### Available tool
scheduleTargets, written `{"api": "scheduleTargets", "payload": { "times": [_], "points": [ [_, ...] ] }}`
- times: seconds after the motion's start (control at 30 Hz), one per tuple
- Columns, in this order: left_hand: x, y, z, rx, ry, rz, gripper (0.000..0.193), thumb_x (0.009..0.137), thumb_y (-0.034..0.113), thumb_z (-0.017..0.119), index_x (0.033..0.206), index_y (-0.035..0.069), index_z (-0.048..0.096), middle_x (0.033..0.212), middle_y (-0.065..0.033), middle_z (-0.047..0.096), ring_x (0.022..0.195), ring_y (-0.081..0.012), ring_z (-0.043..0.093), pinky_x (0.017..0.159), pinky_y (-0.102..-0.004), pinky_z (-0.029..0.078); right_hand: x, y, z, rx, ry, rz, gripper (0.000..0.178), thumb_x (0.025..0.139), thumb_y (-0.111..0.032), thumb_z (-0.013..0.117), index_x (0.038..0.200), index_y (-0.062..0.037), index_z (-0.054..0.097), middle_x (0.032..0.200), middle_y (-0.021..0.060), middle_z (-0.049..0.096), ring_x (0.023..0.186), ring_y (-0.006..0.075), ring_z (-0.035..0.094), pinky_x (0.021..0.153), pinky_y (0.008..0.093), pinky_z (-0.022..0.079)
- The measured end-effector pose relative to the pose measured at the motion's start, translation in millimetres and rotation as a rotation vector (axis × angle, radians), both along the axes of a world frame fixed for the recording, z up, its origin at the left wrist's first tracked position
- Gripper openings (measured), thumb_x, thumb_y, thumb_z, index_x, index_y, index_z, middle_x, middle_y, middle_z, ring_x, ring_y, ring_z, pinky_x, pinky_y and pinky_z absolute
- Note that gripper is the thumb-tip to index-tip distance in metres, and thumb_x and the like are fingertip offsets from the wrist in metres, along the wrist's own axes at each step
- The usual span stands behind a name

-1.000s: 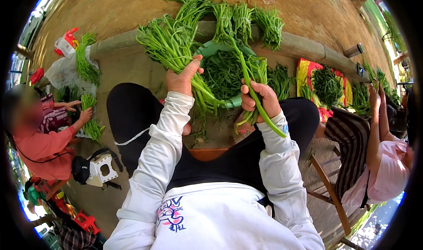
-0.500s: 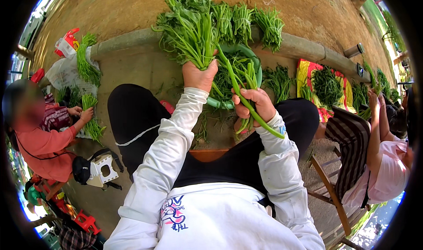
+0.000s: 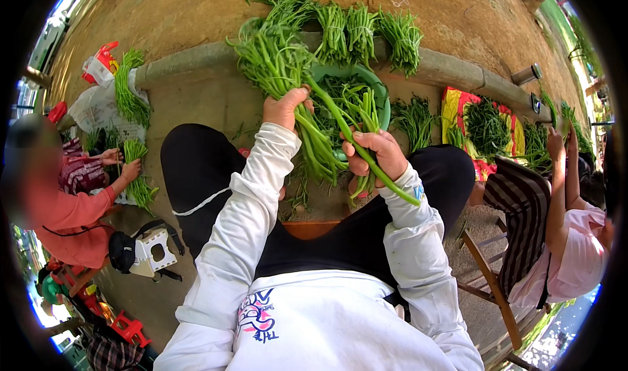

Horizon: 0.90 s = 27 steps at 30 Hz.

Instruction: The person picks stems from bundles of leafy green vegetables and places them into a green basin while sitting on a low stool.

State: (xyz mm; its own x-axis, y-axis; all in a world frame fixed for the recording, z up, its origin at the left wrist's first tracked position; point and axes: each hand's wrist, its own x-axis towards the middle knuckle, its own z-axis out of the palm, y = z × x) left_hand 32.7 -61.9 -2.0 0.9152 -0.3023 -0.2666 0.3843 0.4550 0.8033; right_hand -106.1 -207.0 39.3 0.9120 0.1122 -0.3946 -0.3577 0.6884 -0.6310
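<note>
A thick bunch of leafy green stems (image 3: 271,60) is gripped in my left hand (image 3: 282,111), leaves pointing up and away from me. Its long bare stem ends hang below the fist toward the right. My right hand (image 3: 379,154) is closed round a few leafy stems (image 3: 368,114); one thick, long stem (image 3: 337,112) slants across from near my left hand and sticks out past the right wrist. Behind the right hand stands a green basin (image 3: 382,96) with cut greens in it, partly hidden by the stems.
Three tied bundles (image 3: 361,34) and leafy greens (image 3: 288,8) lie along a concrete curb (image 3: 190,63). Another pile (image 3: 413,122) sits right of the basin. A red-and-yellow sack (image 3: 451,112) bears more greens. A person at left (image 3: 72,201) and one at right (image 3: 569,240) handle greens too.
My left hand has shifted slightly left and down with its bunch. The bunch's stem ends now show below the fist. My right hand has barely moved.
</note>
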Motion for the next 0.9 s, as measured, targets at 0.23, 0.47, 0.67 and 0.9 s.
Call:
{"api": "scheduleTargets", "payload": {
  "times": [0.23,0.47,0.67,0.9],
  "points": [
    [7,15,-18,0.021,0.044,0.054,0.03,0.075,0.009,0.066,0.101,-0.004,0.06,0.071,-0.006,0.06,0.055,-0.018,0.056,0.048,-0.0311,0.049,-1,-5,-5,-0.091,0.022,-0.178,0.02,0.087,-0.015,0.049,0.099,-0.0006,0.053,0.076,0.0065,0.058,0.048,0.0111,0.045,0.043,0.0247,0.035],
    [11,25,-23,0.157,0.097,0.082,0.022,0.071,0.011,0.073,0.086,0.001,0.061,0.069,-0.0064,0.06,0.056,-0.0158,0.056,0.05,-0.0297,0.05,1,9,-14,-0.527,-0.061,-0.308,0.031,0.078,-0.01,0.067,0.107,-0.0025,0.059,0.066,-0.004,0.052,0.049,0.0043,0.044,0.043,0.0194,0.035],
    [26,49,-19,0.117,0.127,0.192,0.024,0.071,0.015,0.075,0.087,0.003,0.061,0.069,-0.0072,0.06,0.057,-0.0167,0.056,0.051,-0.0304,0.049,-2,7,1,-0.617,0.005,-0.207,0.028,0.077,-0.007,0.066,0.104,-0.0012,0.06,0.074,-0.0051,0.054,0.06,0.0032,0.047,0.051,0.0198,0.038],
    [18,51,-10,0.163,-0.206,0.126,0.028,0.071,0.002,0.067,0.099,0.003,0.061,0.096,-0.0072,0.065,0.07,-0.0128,0.058,0.064,-0.0263,0.048,0,15,-4,-0.666,-0.162,-0.153,0.029,0.076,-0.007,0.065,0.105,-0.0018,0.06,0.073,-0.0035,0.057,0.054,0.0041,0.048,0.048,0.019,0.039]
  ]
}}
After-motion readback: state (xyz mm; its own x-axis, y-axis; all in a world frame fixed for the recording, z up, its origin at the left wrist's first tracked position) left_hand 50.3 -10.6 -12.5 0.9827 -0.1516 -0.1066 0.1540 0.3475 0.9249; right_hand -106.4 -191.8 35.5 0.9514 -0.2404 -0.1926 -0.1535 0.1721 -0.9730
